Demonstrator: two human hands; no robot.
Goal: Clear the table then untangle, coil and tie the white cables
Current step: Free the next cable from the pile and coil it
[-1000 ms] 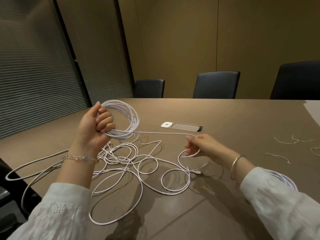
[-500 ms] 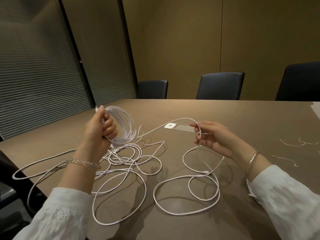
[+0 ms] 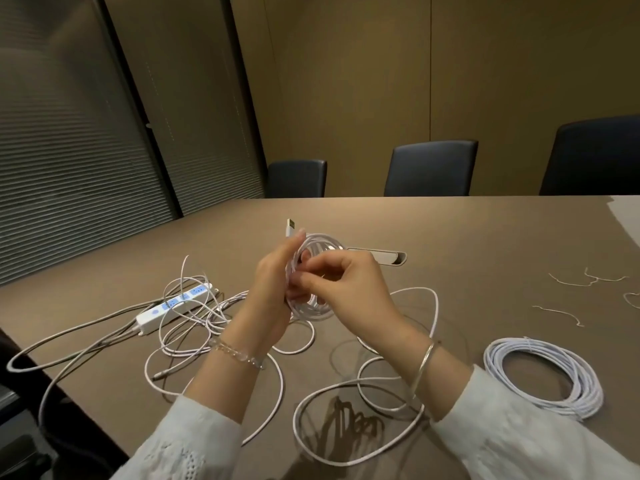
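White cable coil [image 3: 313, 271] in both hands

Three dark chairs [image 3: 429, 168] face tan walls [image 3: 346, 81] beside blinds [image 3: 69, 168].

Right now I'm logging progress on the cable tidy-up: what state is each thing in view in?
left hand: grips the coil in progress
right hand: fingers pinch a strand at that coil
coil in progress: held above the table, USB plug sticking up
loose cable: uncoiled, sprawled in loops
finished coil: wound, lying flat
power strip: under tangled cables
twist ties: loose, unused
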